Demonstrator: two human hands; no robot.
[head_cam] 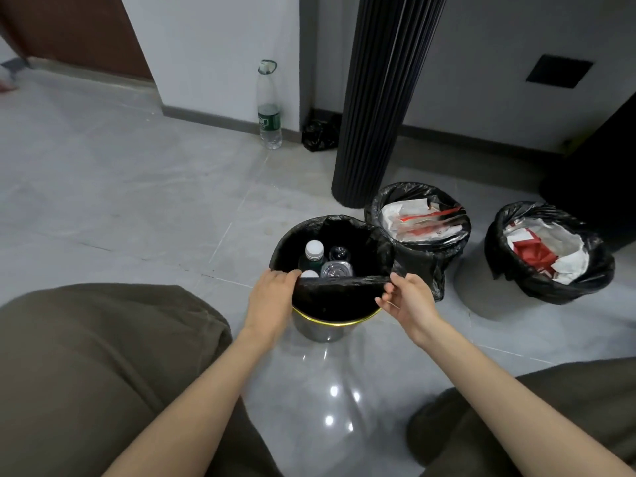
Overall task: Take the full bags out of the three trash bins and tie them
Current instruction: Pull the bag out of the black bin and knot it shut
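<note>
Three bins lined with black bags stand on the grey floor. The nearest bin [323,327] is shiny metal with a yellow band, and its black bag [337,297] holds plastic bottles [314,254]. My left hand [272,297] grips the bag's near edge at the left. My right hand [407,299] pinches the same edge at the right, and the edge is lifted off the rim between them. The middle bin [418,232] and the right bin [547,253] are full of white and red paper waste, bags still folded over their rims.
A black ribbed column [371,115] stands just behind the bins. A tall water bottle [269,108] and a small black bag [320,134] sit by the white wall. My knees in olive trousers [103,366] flank the near bin. A dark cabinet [599,173] is at the right.
</note>
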